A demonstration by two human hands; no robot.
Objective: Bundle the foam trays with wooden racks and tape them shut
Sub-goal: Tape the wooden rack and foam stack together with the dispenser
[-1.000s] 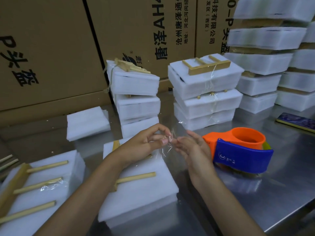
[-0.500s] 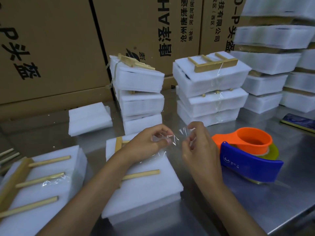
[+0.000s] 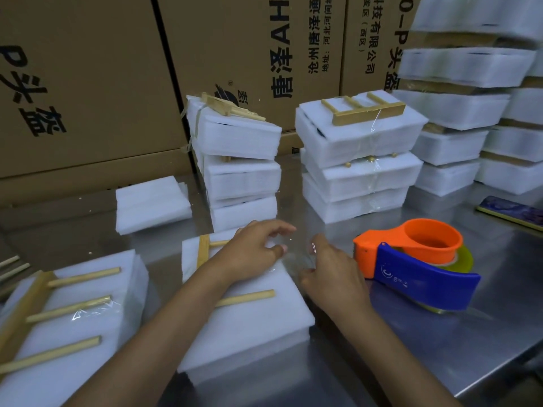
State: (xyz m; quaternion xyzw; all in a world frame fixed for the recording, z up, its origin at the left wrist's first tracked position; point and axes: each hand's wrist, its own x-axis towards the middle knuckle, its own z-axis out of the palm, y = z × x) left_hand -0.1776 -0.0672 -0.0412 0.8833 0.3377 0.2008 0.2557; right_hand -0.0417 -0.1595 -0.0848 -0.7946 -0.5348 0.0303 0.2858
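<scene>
Tape strip (image 3: 293, 257) spans your hands above the foam bundle (image 3: 244, 312): left hand (image 3: 252, 251) and right hand (image 3: 329, 268) each pinch an end, keeping it taut; dispenser (image 3: 417, 265) at three o'clock.

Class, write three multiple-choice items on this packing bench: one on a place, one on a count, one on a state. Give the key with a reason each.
1. Where does the orange and blue tape dispenser sit?
A. On the steel table, right of the hands
B. On a foam stack
C. In a carton

2. How many thin sticks show on the wooden rack on the near-left foam bundle?
A. One
B. Three
C. Six

3. What is the right hand doing?
A. Gripping the dispenser
B. Lying palm up
C. Reaching at the centre foam bundle's edge

Key: A, it rests on bare metal; B, three sticks show; C, fingers meet the clear tape there.
</scene>
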